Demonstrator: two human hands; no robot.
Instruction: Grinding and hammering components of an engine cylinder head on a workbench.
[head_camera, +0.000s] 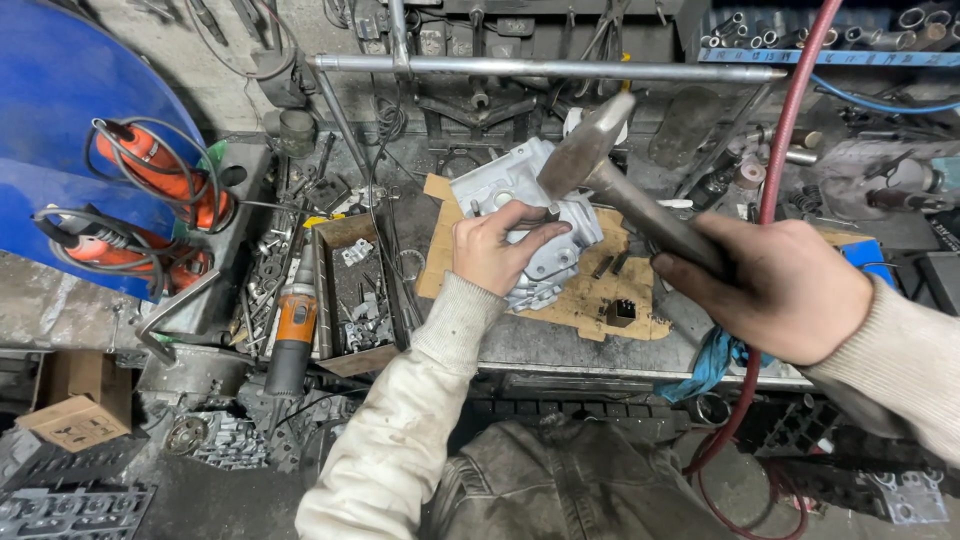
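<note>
Right hand (780, 290): fingers closed tight round the handle of one hammer (610, 170), held raised over the bench (560, 345).
Hammer axis: long axis slanted, handle running from the hand up toward the far side of the bench; head pointing across that line, above the casting.
Left hand (495, 250): palm down on one grey metal casting (535, 200), fingers bent, fingertips pinching a small dark pin (551, 213) upright against the casting's top.
Casting: lying mid-bench on one sheet of brown cardboard (600, 295), long axis slanting from the near edge toward the far edge.
Cardboard: flat, reaching close to the near edge, a few small dark parts lying on it beside the casting.
Left part of the bench: one open box (355, 290) of small metal parts, one orange-and-grey power tool (293, 330) just beside it, pointing toward the far edge.
Right part: one red hose (775, 180) crossing from far edge to near edge; one blue rag (712, 362) hanging at the near edge.
</note>
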